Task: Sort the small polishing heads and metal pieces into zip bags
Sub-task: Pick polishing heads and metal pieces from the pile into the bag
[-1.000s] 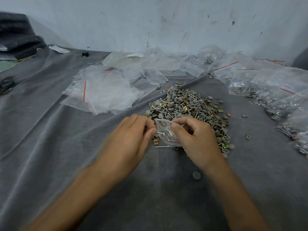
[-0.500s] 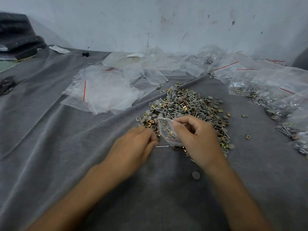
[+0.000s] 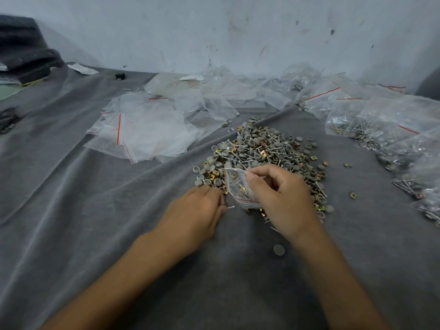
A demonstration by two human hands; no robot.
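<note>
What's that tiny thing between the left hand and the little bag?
A small metal pin lies on the grey cloth, right by the left hand; the right hand pinches the bag. Head view.

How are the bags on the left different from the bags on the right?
The left bags lie flat and look empty; the right bags bulge with metal pins and small brass-coloured pieces. The left bags overlap in a loose pile; the right bags sit crumpled along the right side of the cloth. Both are clear plastic with a red strip.
</note>
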